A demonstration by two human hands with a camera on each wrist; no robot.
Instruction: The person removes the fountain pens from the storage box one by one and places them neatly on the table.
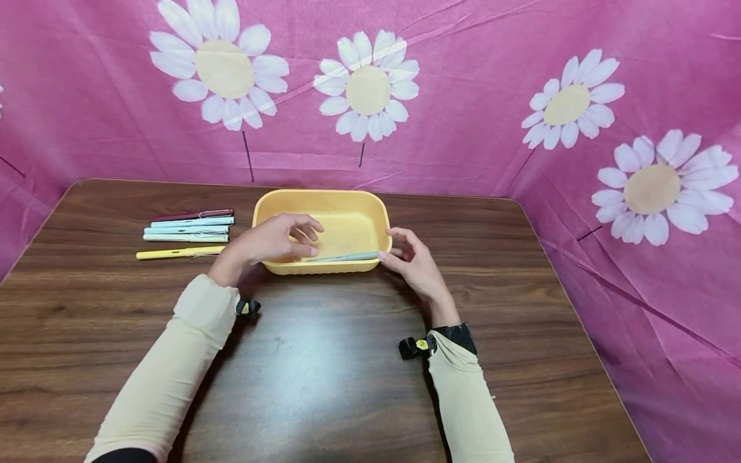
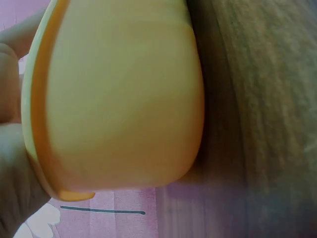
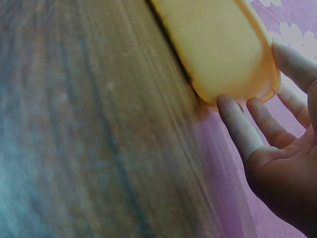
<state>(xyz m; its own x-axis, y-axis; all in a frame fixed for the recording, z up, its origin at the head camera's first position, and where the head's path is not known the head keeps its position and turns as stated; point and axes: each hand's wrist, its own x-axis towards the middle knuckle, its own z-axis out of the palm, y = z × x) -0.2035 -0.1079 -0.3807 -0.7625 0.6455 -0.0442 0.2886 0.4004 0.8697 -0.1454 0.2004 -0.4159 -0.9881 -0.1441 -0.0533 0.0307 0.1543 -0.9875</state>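
A yellow rectangular tub (image 1: 321, 269) stands toward the back of the wooden table. Inside it, along the near wall, lies one grey-green pen (image 1: 350, 256). My left hand (image 1: 269, 239) hangs over the tub's left end, fingers loosely bent and nothing between them. In the left wrist view that hand (image 2: 15, 163) shows behind the tub's rim (image 2: 32, 114). At the tub's right end is my right hand (image 1: 418, 267), its thumb by the near corner. The right wrist view has the right hand's spread fingertips (image 3: 228, 104) right at the end wall (image 3: 247, 74).
Left of the tub lie several pens in a row: a dark red pen (image 1: 193, 215), light blue pens (image 1: 188, 229), a pale green pen (image 1: 173, 237) and a yellow pen (image 1: 173, 253). A pink flowered cloth (image 1: 463, 116) hangs behind the table (image 1: 324, 373).
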